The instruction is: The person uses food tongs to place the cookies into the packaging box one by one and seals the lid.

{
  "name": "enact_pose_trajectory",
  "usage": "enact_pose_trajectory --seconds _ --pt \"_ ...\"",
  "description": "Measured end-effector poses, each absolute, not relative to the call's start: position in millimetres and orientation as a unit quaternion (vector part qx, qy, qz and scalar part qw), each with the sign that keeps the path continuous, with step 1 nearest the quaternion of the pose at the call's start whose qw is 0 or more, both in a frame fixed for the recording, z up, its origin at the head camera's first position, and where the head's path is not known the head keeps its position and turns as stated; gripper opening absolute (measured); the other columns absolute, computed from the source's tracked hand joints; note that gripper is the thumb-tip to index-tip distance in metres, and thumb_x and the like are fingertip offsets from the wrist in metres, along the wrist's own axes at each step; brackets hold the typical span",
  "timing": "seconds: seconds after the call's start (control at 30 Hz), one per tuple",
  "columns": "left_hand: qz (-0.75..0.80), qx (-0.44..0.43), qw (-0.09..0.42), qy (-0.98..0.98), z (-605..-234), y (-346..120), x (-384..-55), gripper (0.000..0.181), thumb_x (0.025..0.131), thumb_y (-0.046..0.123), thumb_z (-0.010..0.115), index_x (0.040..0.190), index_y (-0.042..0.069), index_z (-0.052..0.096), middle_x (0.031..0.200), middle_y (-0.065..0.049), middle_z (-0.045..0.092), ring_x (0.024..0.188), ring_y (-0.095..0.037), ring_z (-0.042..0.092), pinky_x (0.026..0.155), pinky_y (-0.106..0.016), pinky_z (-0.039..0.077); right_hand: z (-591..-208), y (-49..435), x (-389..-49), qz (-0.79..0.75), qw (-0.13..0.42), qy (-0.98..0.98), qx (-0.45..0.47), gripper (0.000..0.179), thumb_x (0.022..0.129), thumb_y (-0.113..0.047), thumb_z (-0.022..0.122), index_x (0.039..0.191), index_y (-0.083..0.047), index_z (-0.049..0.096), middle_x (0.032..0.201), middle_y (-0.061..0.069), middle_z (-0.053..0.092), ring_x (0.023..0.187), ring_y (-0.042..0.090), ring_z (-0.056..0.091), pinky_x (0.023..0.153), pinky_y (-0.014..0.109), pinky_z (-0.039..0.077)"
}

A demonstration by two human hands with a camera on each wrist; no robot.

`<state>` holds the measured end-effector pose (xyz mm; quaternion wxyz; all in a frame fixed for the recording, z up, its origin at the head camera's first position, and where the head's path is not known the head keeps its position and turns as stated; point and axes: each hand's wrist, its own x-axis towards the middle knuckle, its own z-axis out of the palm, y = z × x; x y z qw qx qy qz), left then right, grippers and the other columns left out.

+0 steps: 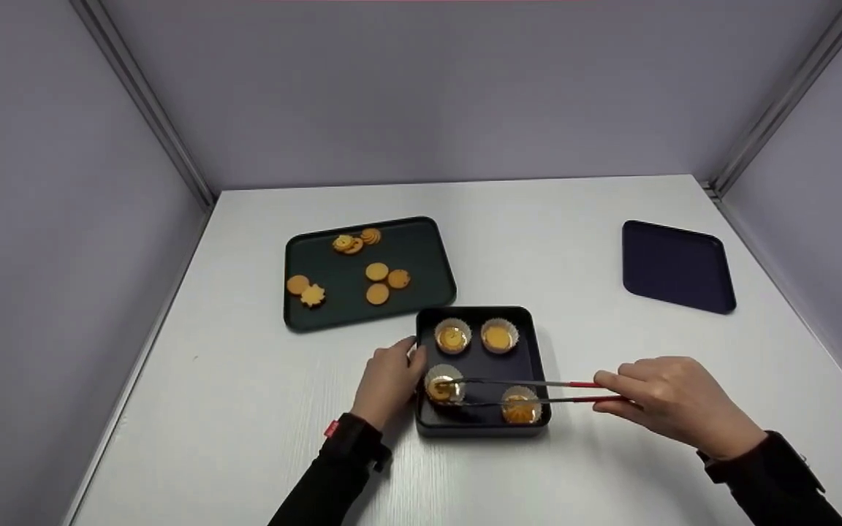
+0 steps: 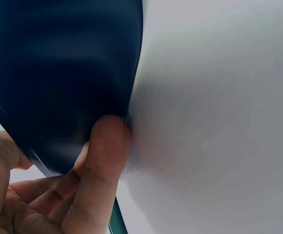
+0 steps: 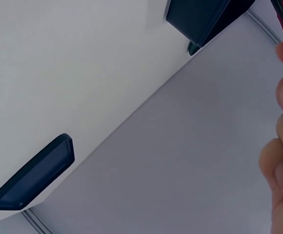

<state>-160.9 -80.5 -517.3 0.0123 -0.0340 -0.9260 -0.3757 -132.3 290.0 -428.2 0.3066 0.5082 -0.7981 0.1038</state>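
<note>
My left hand point(image 1: 388, 380) holds the left side of a deep black square pan point(image 1: 483, 369), thumb at its rim; the left wrist view shows its fingers against the pan's dark wall point(image 2: 73, 63). Inside the pan stand several pleated paper cups with cookies, among them a cup point(image 1: 498, 337) at the back right. My right hand point(image 1: 666, 398) grips red-handled tongs point(image 1: 583, 384) between thumb and fingers. Their dark tips reach across the pan to a cookie point(image 1: 439, 389) in the front-left cup, one tip on either side of it. Another cookie point(image 1: 522, 410) sits in the front-right cup, below the tongs.
Behind the pan on the left lies a dark green tray point(image 1: 340, 314) with several cookies in loose groups, such as a star-shaped cookie point(image 1: 312, 295). A flat dark blue tray point(image 1: 677, 267) lies at the back right. Grey panels point(image 1: 421, 95) enclose the white table point(image 1: 538, 248).
</note>
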Motion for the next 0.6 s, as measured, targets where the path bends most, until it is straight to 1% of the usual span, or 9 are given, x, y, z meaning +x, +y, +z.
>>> enact_pose_trajectory --seconds 0.13,0.33,0.47,0.6 --pt "-0.372 -0.034 0.011 -0.928 -517.5 -80.2 -161.0 0.042 0.105 0.027 0.055 0.134 -0.002 0.065 0.118 -0.023 0.072 0.106 -0.038 0.071 0.092 -0.052 0.055 -427.5 289.6 -131.8 0.1 0.315 -0.795 0.508 0.038 0.105 -0.045 0.054 0.082 -0.017 0.066 0.059 -0.016 0.038 0.051 -0.006 0.025 0.044 0.011 0.023" --pt "-0.375 -0.034 0.011 -0.927 -519.1 -80.4 -161.1 0.041 0.105 0.027 0.055 0.134 -0.001 0.065 0.115 -0.022 0.073 0.101 -0.036 0.072 0.09 -0.051 0.056 -423.8 287.1 -130.7 0.096 0.33 -0.789 0.51 0.04 0.106 -0.042 0.053 0.08 -0.015 0.066 0.059 -0.014 0.035 0.054 -0.005 0.02 0.043 0.013 0.02" --pt "-0.379 -0.035 0.014 -0.925 -518.6 -80.5 -160.5 0.042 0.105 0.028 0.055 0.134 -0.001 0.065 0.118 -0.023 0.072 0.105 -0.037 0.071 0.092 -0.052 0.056 -422.2 286.4 -130.4 0.092 0.343 -0.784 0.508 0.04 0.107 -0.04 0.053 0.08 -0.014 0.067 0.059 -0.013 0.035 0.053 -0.003 0.021 0.043 0.015 0.021" --pt "-0.382 -0.034 0.012 -0.923 -519.2 -80.6 -160.6 0.043 0.106 0.029 0.054 0.135 -0.001 0.064 0.118 -0.023 0.072 0.105 -0.036 0.071 0.092 -0.052 0.055 -422.4 288.2 -130.6 0.095 0.346 -0.785 0.505 0.04 0.107 -0.041 0.053 0.081 -0.013 0.069 0.059 -0.013 0.037 0.052 -0.003 0.023 0.042 0.015 0.023"
